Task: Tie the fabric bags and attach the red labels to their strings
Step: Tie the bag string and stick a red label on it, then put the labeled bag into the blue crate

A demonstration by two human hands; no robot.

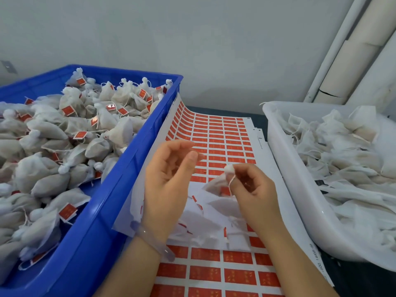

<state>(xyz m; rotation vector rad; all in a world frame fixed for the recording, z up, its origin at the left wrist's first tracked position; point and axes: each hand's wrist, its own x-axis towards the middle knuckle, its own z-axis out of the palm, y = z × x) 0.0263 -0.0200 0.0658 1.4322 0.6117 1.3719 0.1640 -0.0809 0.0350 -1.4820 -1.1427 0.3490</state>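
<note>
Grey wall [192, 39] closes off the back of a dark worktop [225, 110], over which a label sheet [216, 136] of red labels is spread. The sheet is flanked by a blue crate [120, 189] at the left edge, heaped with tied and labelled bags, and a white tub [295, 189] at the right edge, filled with limp untied ones.

Above the middle of the sheet a fabric bag [215, 184] is held up by the right hand [255, 191]. Its gathered neck is pinched between thumb and curled fingers [246, 170], and the body hangs down and to the left. The left hand [167, 181] is raised just beside it, palm inward, with the fingers loosely curled and the thumb tip close to the forefinger. Whether a string is caught there cannot be told, as that part is blurred. A few more bags [199, 221] lie on the sheet below the hands.

The bag is judged to be light, soft and thin — it should crumple readily and give no firm edge. It is best taken at the bunched neck, where the cloth is thickest. The string is likely fine and slippery, so a fingertip pinch near the knot is called for. The labels are probably adhesive and easily creased — better lifted by a corner.
</note>
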